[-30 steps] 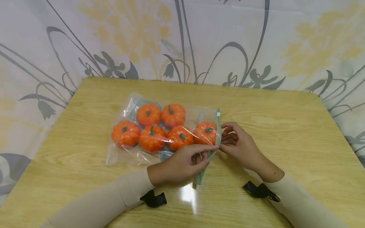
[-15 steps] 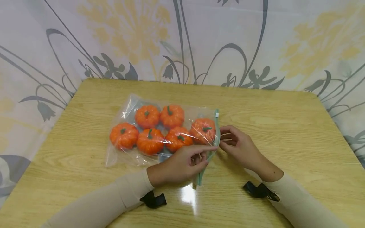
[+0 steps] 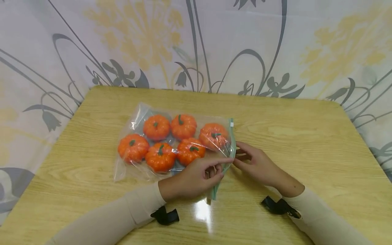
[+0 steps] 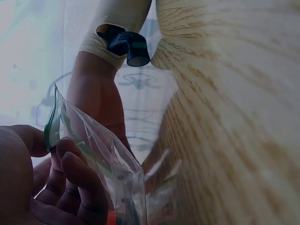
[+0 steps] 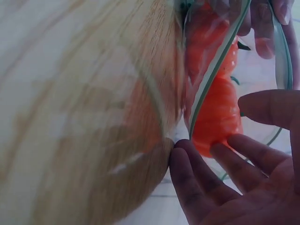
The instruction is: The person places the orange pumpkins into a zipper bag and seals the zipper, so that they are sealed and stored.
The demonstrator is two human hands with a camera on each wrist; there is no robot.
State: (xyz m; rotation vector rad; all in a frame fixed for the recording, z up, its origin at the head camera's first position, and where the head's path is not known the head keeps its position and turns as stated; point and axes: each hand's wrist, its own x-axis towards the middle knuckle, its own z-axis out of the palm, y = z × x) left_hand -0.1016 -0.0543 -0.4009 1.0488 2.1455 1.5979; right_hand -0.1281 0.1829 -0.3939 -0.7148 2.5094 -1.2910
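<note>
A clear zip bag (image 3: 139, 114) lies flat on the table with several small orange pumpkins inside. Its mouth, edged by a green zip strip (image 3: 232, 136) with a white slider, faces right. My left hand (image 3: 193, 178) pinches the near part of that edge between thumb and fingers; the left wrist view shows the pinched strip (image 4: 52, 126). At the mouth is my right hand (image 3: 260, 166), its fingers extended and its thumb apart. In the right wrist view, its fingertips reach the lower end of the parted mouth, close to a pumpkin (image 5: 218, 115). Whether they touch it is unclear.
The wood-patterned table (image 3: 306, 143) extends round the bag on all sides. Behind it hangs a pale cloth (image 3: 229, 41) with grey and yellow flowers. A black strap (image 3: 165, 215) sticks out at the left wrist, another strap (image 3: 277, 206) at the right.
The pumpkin nearest the mouth has shifted left and away, deeper into the bag. My right hand has come slightly nearer to me along the edge. The left hand keeps its pinch.
</note>
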